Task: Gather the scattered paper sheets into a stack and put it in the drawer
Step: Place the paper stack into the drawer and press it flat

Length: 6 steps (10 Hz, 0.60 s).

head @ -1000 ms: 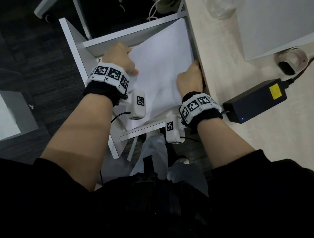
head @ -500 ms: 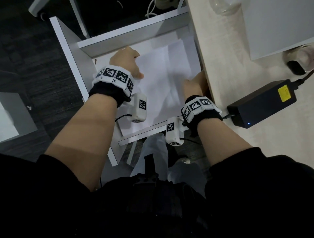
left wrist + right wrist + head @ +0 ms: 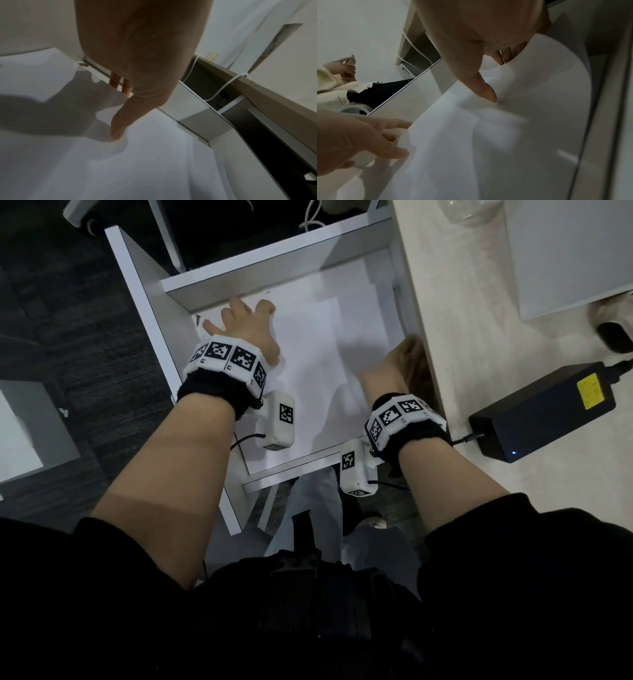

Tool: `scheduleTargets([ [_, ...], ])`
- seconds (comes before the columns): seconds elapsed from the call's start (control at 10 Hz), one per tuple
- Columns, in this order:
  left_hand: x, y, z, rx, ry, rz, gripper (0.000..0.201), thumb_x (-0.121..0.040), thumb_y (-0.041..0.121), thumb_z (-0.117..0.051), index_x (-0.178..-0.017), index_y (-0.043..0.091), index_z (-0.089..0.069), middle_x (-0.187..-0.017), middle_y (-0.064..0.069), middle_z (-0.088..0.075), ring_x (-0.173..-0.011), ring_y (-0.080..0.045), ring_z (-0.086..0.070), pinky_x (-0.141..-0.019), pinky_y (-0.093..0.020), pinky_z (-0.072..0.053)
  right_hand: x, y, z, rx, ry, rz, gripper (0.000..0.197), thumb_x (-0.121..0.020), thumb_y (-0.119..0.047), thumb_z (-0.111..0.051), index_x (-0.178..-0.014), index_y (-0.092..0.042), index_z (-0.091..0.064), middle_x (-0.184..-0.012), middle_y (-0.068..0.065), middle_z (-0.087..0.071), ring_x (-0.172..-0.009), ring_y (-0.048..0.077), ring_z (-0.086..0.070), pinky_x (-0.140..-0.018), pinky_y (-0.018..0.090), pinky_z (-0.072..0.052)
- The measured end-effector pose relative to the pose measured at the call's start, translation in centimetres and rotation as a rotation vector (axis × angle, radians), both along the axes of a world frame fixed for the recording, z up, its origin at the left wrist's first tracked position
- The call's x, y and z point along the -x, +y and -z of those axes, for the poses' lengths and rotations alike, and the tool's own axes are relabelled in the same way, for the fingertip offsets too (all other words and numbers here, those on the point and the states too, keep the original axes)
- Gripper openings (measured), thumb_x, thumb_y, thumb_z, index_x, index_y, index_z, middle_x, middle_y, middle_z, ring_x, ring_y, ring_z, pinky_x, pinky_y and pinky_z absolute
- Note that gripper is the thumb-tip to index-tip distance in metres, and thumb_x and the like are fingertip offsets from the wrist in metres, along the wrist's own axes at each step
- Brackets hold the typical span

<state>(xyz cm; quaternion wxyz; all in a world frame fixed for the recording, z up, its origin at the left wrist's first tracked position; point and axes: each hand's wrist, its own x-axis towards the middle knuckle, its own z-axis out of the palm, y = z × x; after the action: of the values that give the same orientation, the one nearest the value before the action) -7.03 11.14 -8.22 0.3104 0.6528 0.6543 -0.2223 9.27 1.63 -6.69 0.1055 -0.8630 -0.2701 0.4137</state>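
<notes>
The white paper stack [image 3: 318,364] lies in the open white drawer [image 3: 274,273]. My left hand [image 3: 246,326] rests at the stack's left edge with its fingers spread. In the left wrist view its thumb touches the paper [image 3: 154,162] and the straight fingertips [image 3: 120,85] reach the drawer floor. My right hand [image 3: 404,361] is at the stack's right edge, against the drawer's side. In the right wrist view its thumb [image 3: 488,94] lies on top of the paper [image 3: 505,135] and its fingers sit behind the upcurled edge, pinching it.
The light wood desk [image 3: 462,320] runs along the drawer's right side. On it are a black power adapter [image 3: 541,412], a white box [image 3: 568,251] and a clear bottle [image 3: 469,210]. Dark carpet lies to the left. Another person's sleeve [image 3: 327,83] shows beyond the drawer.
The stack has come down from a steep tilt to lie in the drawer. My left hand has let go of its edge and spread its fingers. My right hand stays at the right edge.
</notes>
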Motion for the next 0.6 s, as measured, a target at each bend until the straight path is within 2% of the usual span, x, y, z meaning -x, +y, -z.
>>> scheduleTargets([
  [0.1,0.3,-0.2,0.0,-0.006,0.008,-0.036,0.064,-0.082,0.009,-0.064,-0.137,0.026,-0.037,-0.143,-0.013,-0.03,-0.136,-0.03,-0.026,-0.112,-0.057,-0.009,0.0,0.3,-0.1,0.027,-0.041,-0.039,0.07,-0.092,-0.004,-0.046,-0.149,0.002,-0.005,-0.154,0.025,-0.01,-0.141,0.036,-0.018,-0.113,0.04,-0.02],
  [0.2,0.4,-0.3,-0.2,0.014,0.008,-0.037,0.06,-0.084,0.008,-0.058,-0.138,0.023,-0.036,-0.142,-0.013,-0.031,-0.134,-0.03,-0.028,-0.108,-0.054,-0.019,0.0,0.8,-0.2,0.187,-0.154,-0.145,0.074,-0.092,-0.016,-0.048,-0.149,0.0,-0.004,-0.156,0.02,-0.006,-0.145,0.032,-0.009,-0.116,0.042,-0.011],
  [0.3,0.9,-0.3,-0.3,0.063,0.014,-0.05,0.06,-0.087,0.009,-0.053,-0.142,0.021,-0.032,-0.143,-0.014,-0.027,-0.135,-0.031,-0.025,-0.105,-0.054,-0.028,-0.2,1.2,0.1,0.25,-0.135,-0.099,0.081,-0.091,-0.02,-0.049,-0.15,-0.005,0.004,-0.159,0.012,0.001,-0.147,0.027,0.0,-0.118,0.042,-0.003],
  [0.4,1.0,-0.4,-0.2,0.094,0.044,-0.064,0.061,-0.088,0.01,-0.051,-0.144,0.019,-0.029,-0.146,-0.016,-0.023,-0.137,-0.032,-0.022,-0.107,-0.057,-0.028,-0.1,1.2,1.0,0.272,-0.144,-0.071,0.084,-0.087,-0.017,-0.053,-0.15,-0.002,0.001,-0.157,0.015,-0.004,-0.145,0.03,-0.005,-0.118,0.046,-0.011],
  [0.5,0.7,-0.6,-0.1,0.084,0.059,-0.073,0.061,-0.087,0.014,-0.052,-0.143,0.018,-0.028,-0.147,-0.016,-0.022,-0.138,-0.031,-0.021,-0.109,-0.061,-0.023,0.1,1.0,1.5,0.284,-0.171,-0.11,0.097,-0.082,-0.021,-0.064,-0.149,-0.001,0.003,-0.156,0.017,-0.002,-0.145,0.034,-0.003,-0.117,0.049,-0.012],
  [0.6,0.6,-0.7,0.4,0.067,0.042,-0.096,0.06,-0.087,0.017,-0.054,-0.141,0.017,-0.029,-0.145,-0.015,-0.024,-0.136,-0.031,-0.023,-0.109,-0.059,-0.023,-0.1,1.0,1.7,0.31,-0.158,-0.13,0.11,-0.078,-0.027,-0.073,-0.149,-0.001,0.007,-0.157,0.017,0.004,-0.145,0.035,0.002,-0.117,0.05,-0.01],
])
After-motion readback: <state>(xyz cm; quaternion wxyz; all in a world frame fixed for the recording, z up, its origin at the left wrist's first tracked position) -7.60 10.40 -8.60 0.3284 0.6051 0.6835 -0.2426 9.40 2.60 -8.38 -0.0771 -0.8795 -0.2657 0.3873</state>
